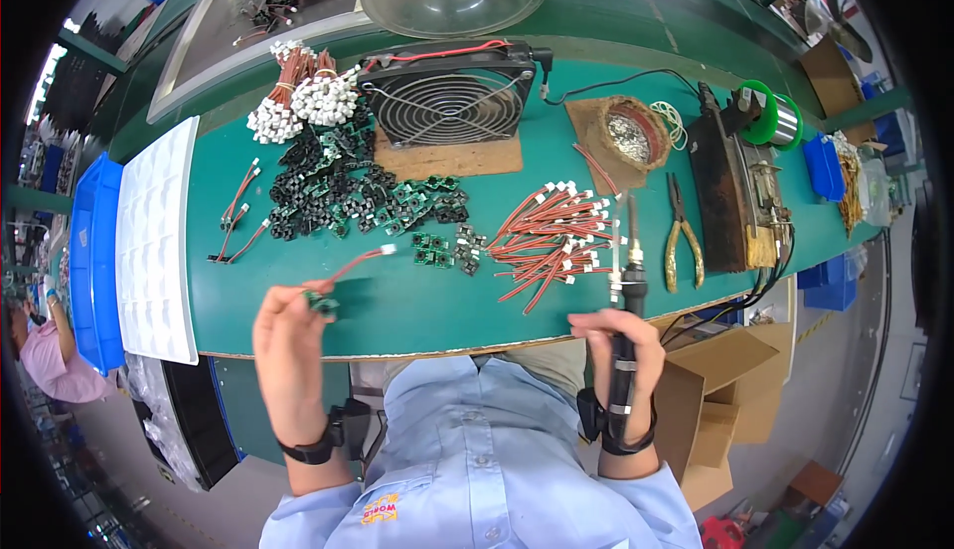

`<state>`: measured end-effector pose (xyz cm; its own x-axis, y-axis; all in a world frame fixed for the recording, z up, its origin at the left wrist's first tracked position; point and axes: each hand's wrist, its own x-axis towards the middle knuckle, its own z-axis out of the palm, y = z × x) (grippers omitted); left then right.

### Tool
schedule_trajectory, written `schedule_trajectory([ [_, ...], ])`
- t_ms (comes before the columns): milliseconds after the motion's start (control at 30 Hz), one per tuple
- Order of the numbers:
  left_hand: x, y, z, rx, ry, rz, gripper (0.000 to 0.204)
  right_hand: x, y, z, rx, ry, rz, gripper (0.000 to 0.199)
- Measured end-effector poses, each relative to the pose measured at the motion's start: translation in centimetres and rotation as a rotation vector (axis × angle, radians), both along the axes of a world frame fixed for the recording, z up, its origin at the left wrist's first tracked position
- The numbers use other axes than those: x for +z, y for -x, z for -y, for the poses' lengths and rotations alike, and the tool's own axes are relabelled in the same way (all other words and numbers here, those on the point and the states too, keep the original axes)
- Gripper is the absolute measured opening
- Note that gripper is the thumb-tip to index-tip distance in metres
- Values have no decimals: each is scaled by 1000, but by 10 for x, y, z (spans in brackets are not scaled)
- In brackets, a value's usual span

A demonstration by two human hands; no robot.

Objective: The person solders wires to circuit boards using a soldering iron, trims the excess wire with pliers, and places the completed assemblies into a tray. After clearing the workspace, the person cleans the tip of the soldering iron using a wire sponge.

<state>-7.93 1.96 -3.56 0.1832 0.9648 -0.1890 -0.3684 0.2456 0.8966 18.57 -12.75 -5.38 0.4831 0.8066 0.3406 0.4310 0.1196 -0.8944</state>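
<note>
My left hand (286, 338) pinches a small green circuit board (321, 303) over the table's near edge. From the board a red-and-dark wire lead (356, 264) runs up to a white plug. In my right hand (636, 348) is a soldering iron (633, 289), held like a pen with its tip pointing away from me. Left of the iron lies a heap of loose wire leads (552, 236) with white plugs. Small boards (432, 251) sit in the middle of the table, in front of a larger pile of black and green parts (333, 181).
A black fan (447, 102) stands at the back, beside bundled wire leads (298, 97). Right lie pliers (682, 241), a round solder-scrap dish (636, 137), a dark soldering station (720, 191) and a green solder spool (765, 117). Left are a white tray (159, 241) and blue bin (94, 261).
</note>
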Motion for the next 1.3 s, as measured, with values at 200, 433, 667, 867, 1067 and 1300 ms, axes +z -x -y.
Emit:
schedule_trajectory([
  [200,3,34,-5,34,-5,4,4,9,-9,-26,252,25,602,33],
  [433,6,-15,16,-104,34,-124,3,13,-11,-35,386,131,731,29],
  [667,14,-41,27,-223,-2,-218,6,20,-20,-49,406,54,931,29],
  [867,10,-52,33,-310,41,-199,6,11,-17,-51,268,-41,529,31],
  [1067,23,-71,37,-408,32,-161,11,28,20,-44,195,-59,-272,42],
  [1300,29,-77,42,-474,-174,-150,19,44,26,-36,246,28,-436,42],
])
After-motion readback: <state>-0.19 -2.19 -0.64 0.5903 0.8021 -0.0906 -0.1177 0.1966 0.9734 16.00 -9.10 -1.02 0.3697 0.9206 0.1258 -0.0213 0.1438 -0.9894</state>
